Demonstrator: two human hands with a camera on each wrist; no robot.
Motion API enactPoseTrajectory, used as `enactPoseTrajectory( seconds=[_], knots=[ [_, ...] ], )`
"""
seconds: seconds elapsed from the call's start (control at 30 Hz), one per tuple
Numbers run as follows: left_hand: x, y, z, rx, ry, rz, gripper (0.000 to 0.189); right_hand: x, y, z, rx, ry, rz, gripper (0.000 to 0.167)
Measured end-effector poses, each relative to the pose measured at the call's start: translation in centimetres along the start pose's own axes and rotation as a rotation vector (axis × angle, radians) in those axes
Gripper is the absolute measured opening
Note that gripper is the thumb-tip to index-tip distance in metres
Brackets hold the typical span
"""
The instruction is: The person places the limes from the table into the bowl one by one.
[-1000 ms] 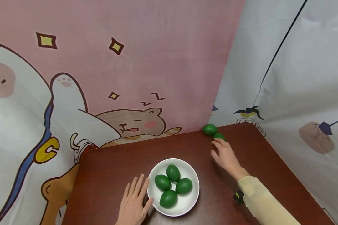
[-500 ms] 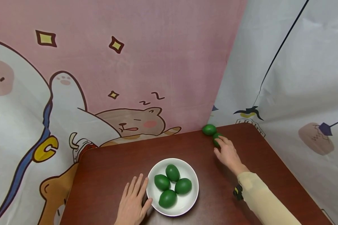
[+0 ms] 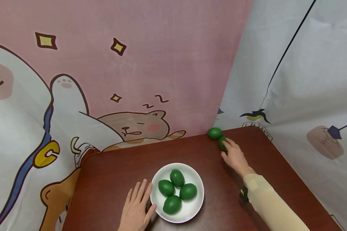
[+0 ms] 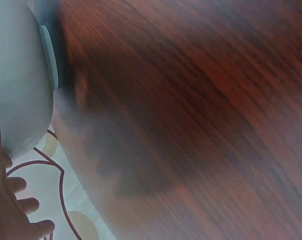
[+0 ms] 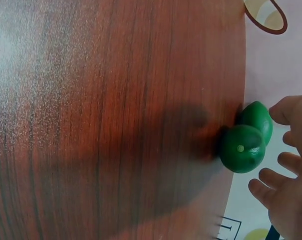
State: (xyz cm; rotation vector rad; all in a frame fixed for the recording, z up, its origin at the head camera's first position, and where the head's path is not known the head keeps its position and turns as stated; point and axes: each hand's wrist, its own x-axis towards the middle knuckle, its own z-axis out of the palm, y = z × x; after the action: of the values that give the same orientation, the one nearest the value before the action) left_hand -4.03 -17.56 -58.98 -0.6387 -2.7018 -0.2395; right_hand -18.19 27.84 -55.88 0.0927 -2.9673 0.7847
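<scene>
My right hand [image 3: 235, 158] reaches to the table's far right, its fingertips over a green lime [image 3: 222, 145]. In the right wrist view that lime [image 5: 240, 157] shows its stem end, and the hand [image 5: 293, 180] has its thumb and loosely bent fingers spread beside it. A second lime [image 3: 215, 133] lies against the first at the back edge. My left hand [image 3: 135, 207] lies flat, fingers straight, at the left rim of a white bowl [image 3: 189, 210]. Several limes [image 3: 172, 204] sit in the bowl. In the left wrist view, the bowl's outer wall [image 4: 21, 75] rises beside the fingers [image 4: 28, 205].
The dark red-brown wooden table [image 3: 112, 166] carries everything. A pink cloth [image 3: 176, 64] with cartoon animals hangs along its back edge, and a pale cloth [image 3: 312, 80] hangs on the right. A dark band with yellow [image 3: 244, 195] sits at the right wrist.
My right hand has moved slightly right and its fingertips have come over the nearer lime, which shows more than before. The left hand and the bowl stay in place.
</scene>
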Motion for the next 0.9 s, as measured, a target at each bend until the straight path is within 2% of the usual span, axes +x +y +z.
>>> enactPoseTrajectory(
  seconds=[0.23,0.73,0.9],
  knots=[
    [-0.1,0.1,0.0,0.008,-0.009,-0.004,0.077,0.2,0.4,0.2,-0.002,-0.031,0.017,0.06],
    [0.0,0.0,-0.3,0.002,-0.025,-0.009,0.077,1.4,1.1,1.1,-0.015,-0.046,0.043,0.064],
    [0.0,0.0,-0.2,0.004,-0.025,-0.008,0.077,1.6,1.1,1.2,-0.013,-0.084,0.065,0.069]
  ],
)
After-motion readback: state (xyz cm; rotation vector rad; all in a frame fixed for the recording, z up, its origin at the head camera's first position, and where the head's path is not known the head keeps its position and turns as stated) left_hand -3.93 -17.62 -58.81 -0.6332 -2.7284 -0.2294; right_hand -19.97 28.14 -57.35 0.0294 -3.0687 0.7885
